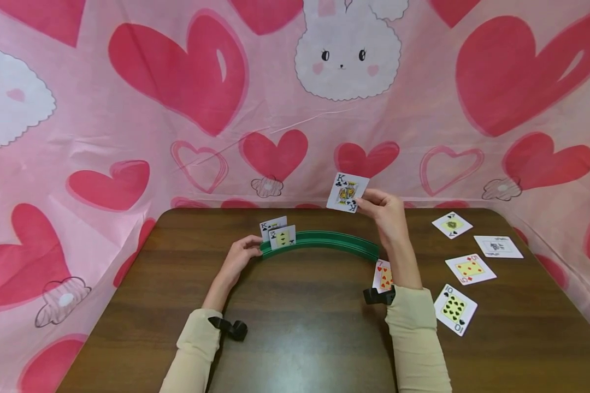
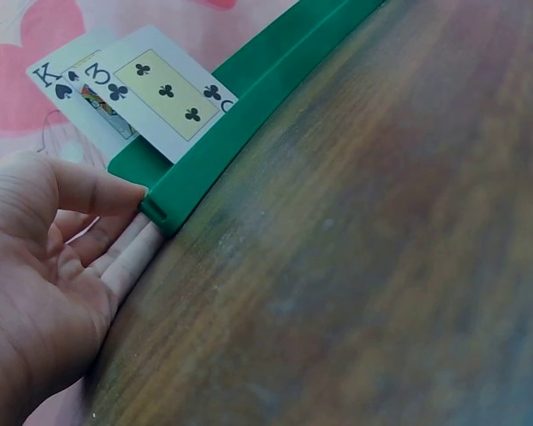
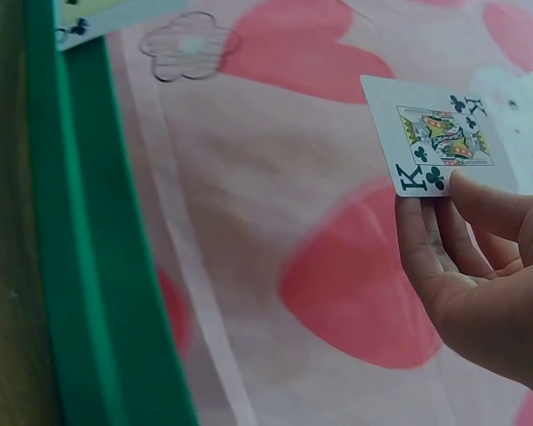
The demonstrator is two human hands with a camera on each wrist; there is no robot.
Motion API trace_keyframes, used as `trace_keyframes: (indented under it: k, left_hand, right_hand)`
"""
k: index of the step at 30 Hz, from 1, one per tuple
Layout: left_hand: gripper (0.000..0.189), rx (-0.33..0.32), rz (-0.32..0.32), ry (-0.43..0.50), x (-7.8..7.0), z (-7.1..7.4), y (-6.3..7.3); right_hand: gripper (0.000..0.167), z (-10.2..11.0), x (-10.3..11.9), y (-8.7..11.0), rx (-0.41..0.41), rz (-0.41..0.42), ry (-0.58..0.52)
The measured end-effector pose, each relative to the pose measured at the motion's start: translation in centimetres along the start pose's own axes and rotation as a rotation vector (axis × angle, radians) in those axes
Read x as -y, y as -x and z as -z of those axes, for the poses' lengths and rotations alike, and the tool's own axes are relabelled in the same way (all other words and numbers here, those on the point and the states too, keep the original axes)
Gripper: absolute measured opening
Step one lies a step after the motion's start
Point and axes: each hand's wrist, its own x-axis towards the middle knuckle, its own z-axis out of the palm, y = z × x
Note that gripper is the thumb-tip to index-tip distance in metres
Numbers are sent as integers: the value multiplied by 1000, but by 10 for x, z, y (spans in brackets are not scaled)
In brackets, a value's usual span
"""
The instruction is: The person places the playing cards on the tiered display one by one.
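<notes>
The king of clubs is raised above the far table edge, its corner pinched between the thumb and fingers of my right hand. In the right wrist view the king faces the camera. A curved green card holder stands on the table. My left hand grips its left end, thumb on top and fingers beneath in the left wrist view. Upright in the holder's left part are a three of clubs and, partly hidden behind it, a king of spades.
A seven of hearts lies by the holder's right end, partly covered by my right arm. On the right of the brown table lie an ace, a pale picture card, a five of diamonds and a ten of spades.
</notes>
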Motion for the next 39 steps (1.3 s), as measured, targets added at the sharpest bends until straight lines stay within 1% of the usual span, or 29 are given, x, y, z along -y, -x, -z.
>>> trace_keyframes:
  k: [2, 5, 11, 16, 29, 34, 37, 38, 39]
  left_hand:
    - [32, 4, -7, -3, 0, 0, 1]
    - [32, 6, -11, -2, 1, 0, 2]
    - [32, 3, -14, -18, 2, 0, 1]
    - [32, 13, -25, -11, 2, 0, 1]
    - [31, 14, -27, -1, 3, 1, 0]
    - [32, 12, -23, 6, 2, 1, 1]
    - [31, 22, -13, 3, -17, 0, 12]
    - [31, 25, -13, -3, -22, -1, 15]
    - [31, 29, -9, -5, -24, -1, 15]
  right_hand:
    - [33, -5, -4, 0, 16, -16, 27]
    - [36, -12, -11, 0, 26, -33, 62]
    - [32, -24, -21, -1, 40, -33, 147]
    - [30, -31, -30, -1, 63, -22, 197]
    - [26, -42, -48, -6, 70, -28, 211]
    - [25, -46, -52, -5, 90, -28, 233]
    - [26, -47, -55, -4, 101, -30, 257]
    - [26, -47, -55, -4, 102, -32, 265]
    - [26, -48, -56, -4, 102, -34, 269]
